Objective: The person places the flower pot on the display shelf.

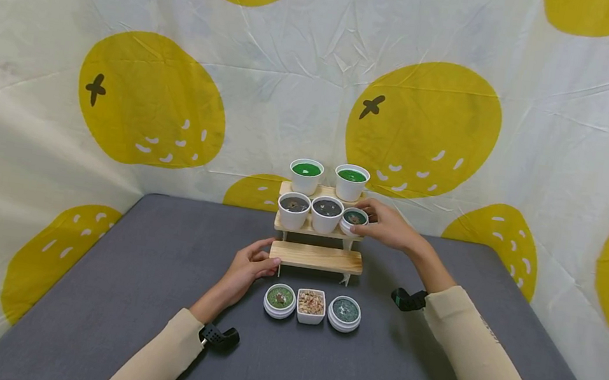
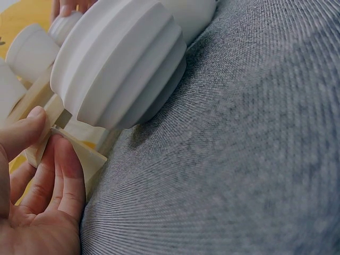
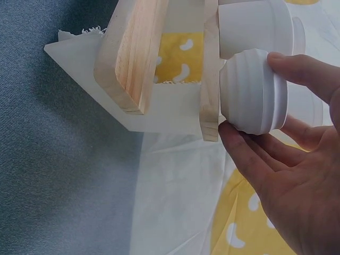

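Right fingers (image 1: pixel 365 230) hide part of the small pot (image 1: pixel 352 219) in the head view. The marking (image 1: pixel 489 330) on the right sleeve (image 1: pixel 488 375) is too small to read.

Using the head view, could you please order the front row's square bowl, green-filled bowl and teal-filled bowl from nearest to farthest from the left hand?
From the left hand:
1. Green-filled bowl, left end of the row.
2. Square bowl, in the middle.
3. Teal-filled bowl, right end.
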Motion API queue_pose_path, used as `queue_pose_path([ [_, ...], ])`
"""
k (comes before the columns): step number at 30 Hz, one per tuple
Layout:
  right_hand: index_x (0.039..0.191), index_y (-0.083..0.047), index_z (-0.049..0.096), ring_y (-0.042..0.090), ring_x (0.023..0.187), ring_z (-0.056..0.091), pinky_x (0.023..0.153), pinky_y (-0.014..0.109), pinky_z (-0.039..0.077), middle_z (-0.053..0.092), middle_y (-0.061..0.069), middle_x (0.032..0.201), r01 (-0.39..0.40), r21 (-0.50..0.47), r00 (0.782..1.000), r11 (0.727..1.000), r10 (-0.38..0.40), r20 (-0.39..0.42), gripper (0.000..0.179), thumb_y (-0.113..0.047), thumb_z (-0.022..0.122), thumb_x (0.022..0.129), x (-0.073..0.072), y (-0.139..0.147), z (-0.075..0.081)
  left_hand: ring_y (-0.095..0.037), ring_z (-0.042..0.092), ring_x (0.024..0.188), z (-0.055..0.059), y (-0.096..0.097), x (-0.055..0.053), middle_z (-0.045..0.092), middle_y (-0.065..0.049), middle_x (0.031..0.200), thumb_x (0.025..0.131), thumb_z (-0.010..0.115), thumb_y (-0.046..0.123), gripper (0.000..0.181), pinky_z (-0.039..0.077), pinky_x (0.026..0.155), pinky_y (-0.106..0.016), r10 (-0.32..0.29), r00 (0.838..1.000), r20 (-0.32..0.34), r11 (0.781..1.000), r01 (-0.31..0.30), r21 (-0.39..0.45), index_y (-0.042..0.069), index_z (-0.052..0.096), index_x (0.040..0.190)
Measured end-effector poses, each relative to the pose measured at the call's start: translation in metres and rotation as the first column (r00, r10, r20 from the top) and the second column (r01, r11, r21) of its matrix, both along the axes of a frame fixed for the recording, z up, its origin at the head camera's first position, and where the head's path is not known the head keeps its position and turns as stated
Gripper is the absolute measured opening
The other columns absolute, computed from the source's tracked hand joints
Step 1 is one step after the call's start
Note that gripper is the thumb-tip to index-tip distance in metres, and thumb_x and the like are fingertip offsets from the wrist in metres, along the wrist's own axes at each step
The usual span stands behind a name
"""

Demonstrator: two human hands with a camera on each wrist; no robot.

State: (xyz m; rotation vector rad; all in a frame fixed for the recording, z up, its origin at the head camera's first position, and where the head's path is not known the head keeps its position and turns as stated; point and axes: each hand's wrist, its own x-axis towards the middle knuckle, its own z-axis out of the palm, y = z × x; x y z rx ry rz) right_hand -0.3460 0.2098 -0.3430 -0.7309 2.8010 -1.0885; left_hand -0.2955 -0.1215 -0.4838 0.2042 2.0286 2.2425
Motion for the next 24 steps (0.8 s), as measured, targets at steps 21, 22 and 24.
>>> queue_pose_path([
  [21,0.141,-0.003,0.053,0.041,0.125,0.061,0.091,0.045,0.055,0.062,0.023,0.137,0.019,-0.02,1.0,1.0,-0.019,0.018,0.057,-0.027,0.076,0.094,-0.0032,0.0006,-0.0019,-0.014,0.07,0.089,0.0006,0.0004,-0.001,0.07,-0.003,0.093,0.095,0.076,0.012,0.067,0.061,0.082,-0.027,0.002,1.0,0.009,1.0,-0.002,-0.003,0.013,0.046,0.155],
  [22,0.141,-0.003,0.053,0.041,0.125,0.061,0.092,0.045,0.055,0.061,0.023,0.137,0.019,-0.019,1.0,1.0,-0.019,0.016,0.057,-0.027,0.076,0.094,-0.0034,0.0006,-0.0022,-0.014,0.07,0.089,0.0007,0.0004,-0.001,0.07,-0.003,0.093,0.095,0.076,0.012,0.068,0.061,0.083,-0.027,0.002,1.0,0.009,1.0,-0.002,-0.003,0.013,0.046,0.155],
  [24,0.141,-0.003,0.053,0.042,0.125,0.061,0.092,0.046,0.055,0.061,0.023,0.137,0.021,-0.022,1.0,1.0,-0.02,0.016,0.058,-0.027,0.076,0.094,-0.0032,0.0005,-0.002,-0.014,0.07,0.089,0.001,0.0006,-0.0009,0.07,-0.003,0.093,0.095,0.075,0.012,0.068,0.061,0.083,-0.027,0.001,1.0,0.009,1.0,-0.001,-0.005,0.012,0.045,0.156],
])
